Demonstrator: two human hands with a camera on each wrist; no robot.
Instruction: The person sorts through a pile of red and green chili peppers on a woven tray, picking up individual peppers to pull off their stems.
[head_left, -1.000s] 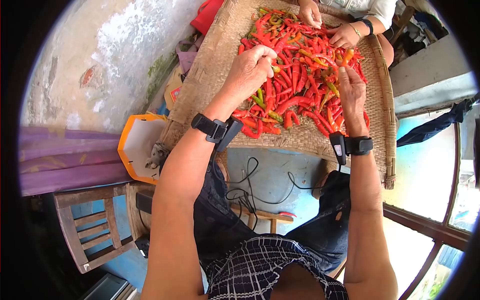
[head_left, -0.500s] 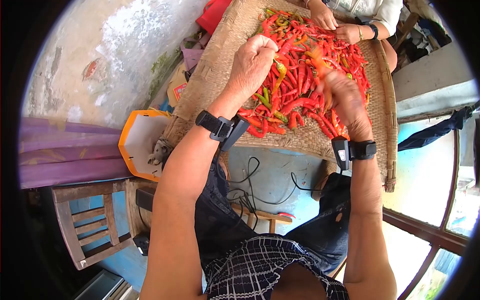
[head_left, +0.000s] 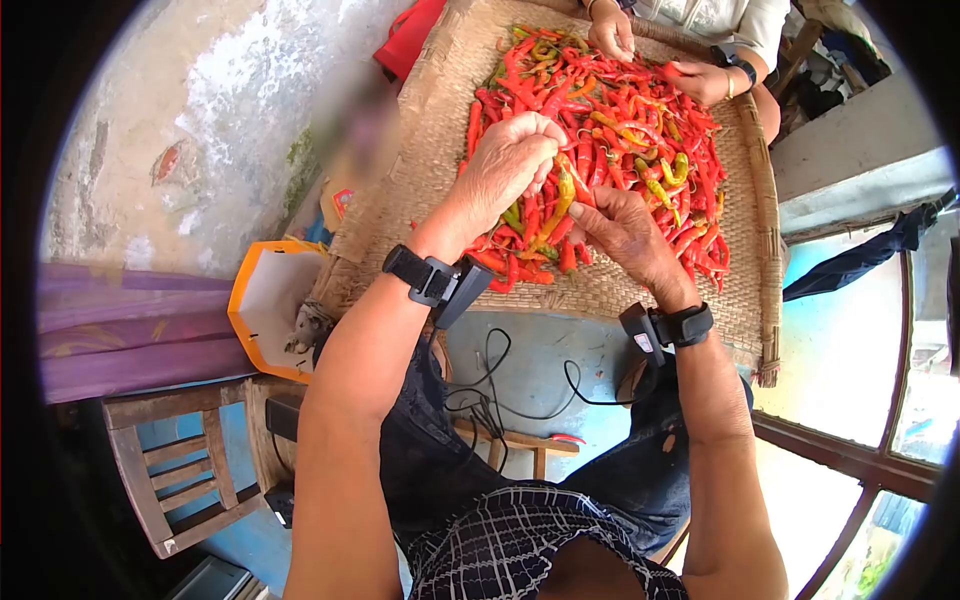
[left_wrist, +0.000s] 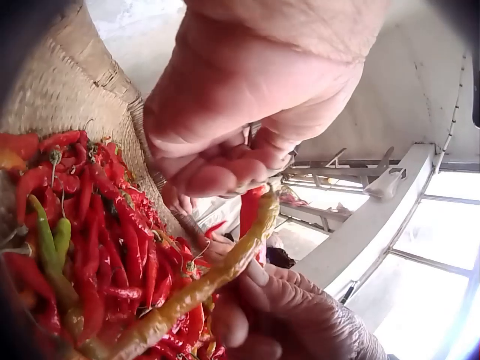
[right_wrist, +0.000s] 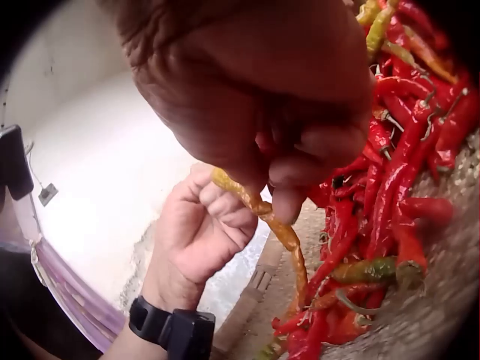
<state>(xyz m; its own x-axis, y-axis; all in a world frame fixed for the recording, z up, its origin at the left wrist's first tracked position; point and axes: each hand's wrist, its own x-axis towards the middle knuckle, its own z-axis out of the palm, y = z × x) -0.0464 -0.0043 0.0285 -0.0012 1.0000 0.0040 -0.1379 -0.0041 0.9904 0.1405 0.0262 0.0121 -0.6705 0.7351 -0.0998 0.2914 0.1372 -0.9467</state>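
Observation:
A wrinkled yellow chili (head_left: pixel 564 205) hangs from the left hand (head_left: pixel 503 172), whose thumb and fingertips pinch its stem end. In the left wrist view the yellow chili (left_wrist: pixel 199 289) curves down and left from those fingers, a red chili (left_wrist: pixel 251 211) close behind its top. Just below, the right hand (head_left: pixel 632 238) has its thumb and fingers at the yellow chili's upper part; the right wrist view shows its fingertips pinching the yellow chili (right_wrist: pixel 289 238). Under both hands lies a pile of red chilies (head_left: pixel 600 150) with some green and yellow ones, on a woven tray (head_left: pixel 390 200).
Across the woven tray, another person's hands (head_left: pixel 612 32) are over the far edge of the pile. An orange-rimmed white container (head_left: pixel 275 300) stands left of the tray, above a wooden chair (head_left: pixel 185 470). Black cables (head_left: pixel 490 385) lie on the floor below.
The right hand has moved left and down from the pile's right side to beside the left hand; the orange chilies seen at its fingers are gone from there. The left hand has lowered slightly.

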